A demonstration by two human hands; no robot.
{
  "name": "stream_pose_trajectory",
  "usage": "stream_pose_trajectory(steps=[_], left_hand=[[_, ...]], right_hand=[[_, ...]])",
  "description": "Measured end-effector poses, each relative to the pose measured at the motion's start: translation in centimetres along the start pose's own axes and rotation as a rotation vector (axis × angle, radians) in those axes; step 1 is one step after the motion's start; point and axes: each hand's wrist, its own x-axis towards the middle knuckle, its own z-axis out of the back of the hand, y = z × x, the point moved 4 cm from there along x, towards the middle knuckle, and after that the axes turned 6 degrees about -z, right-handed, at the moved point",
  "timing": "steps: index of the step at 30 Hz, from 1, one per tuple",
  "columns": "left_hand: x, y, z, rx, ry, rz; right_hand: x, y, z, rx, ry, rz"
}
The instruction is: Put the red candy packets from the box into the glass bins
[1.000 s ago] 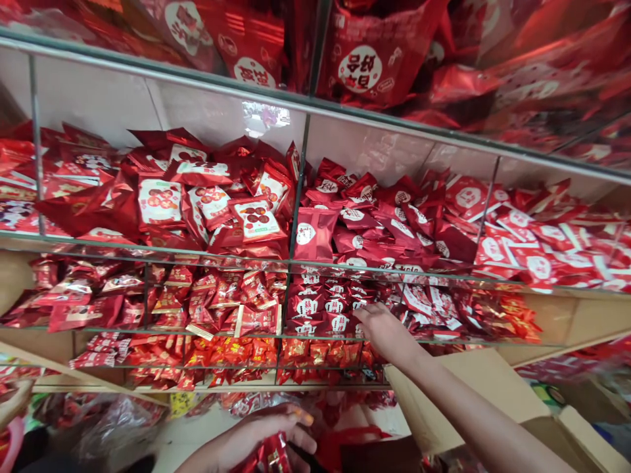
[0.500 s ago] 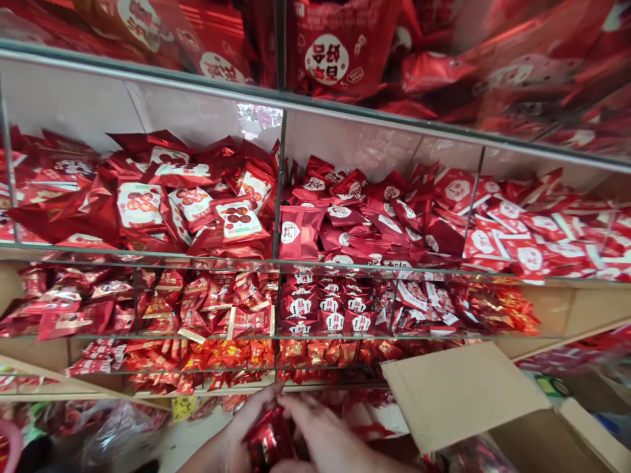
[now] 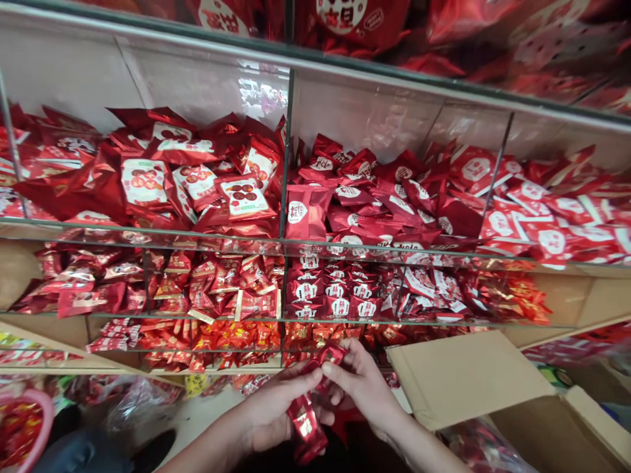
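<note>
Shiny dark red candy packets (image 3: 306,424) are between my two hands, low in the middle of the view. My left hand (image 3: 276,404) is closed around them, its thumb pressed on top. Thumb and fingers of my right hand (image 3: 362,381) pinch the upper red packet (image 3: 332,355) near my left thumb. How many packets there are, I cannot tell, because the fingers cover part of them. Just beyond the hands, the lowest shelf holds red and orange wrapped sweets (image 3: 236,335).
Glass-divided shelves (image 3: 197,233) full of red packets rise in front. At the right stands an open cardboard box (image 3: 468,378), one flap raised toward my right arm. A pink-rimmed basket (image 3: 46,410) with red sweets sits at the lower left, near a clear plastic bag (image 3: 140,401).
Both hands have risen in view, and more of the forearms shows. The right hand now pinches the upper packet, with more of the packets visible. The shelves sit slightly higher in view.
</note>
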Motion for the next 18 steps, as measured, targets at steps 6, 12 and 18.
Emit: stream_pose_trajectory(steps=[6,12,18], left_hand=[[0.2,0.7,1.0,0.061,-0.154,-0.054],[-0.1,0.1,0.4,0.170,-0.173,-0.118],[0.1,-1.3,-0.3,0.262,-0.193,-0.186]], right_hand=[[0.0,0.1,1.1,-0.054,-0.054,0.036],[0.0,-0.1,1.0,-0.053,0.016,0.048],[0.4,-0.7,2.3,0.120,-0.112,0.064]])
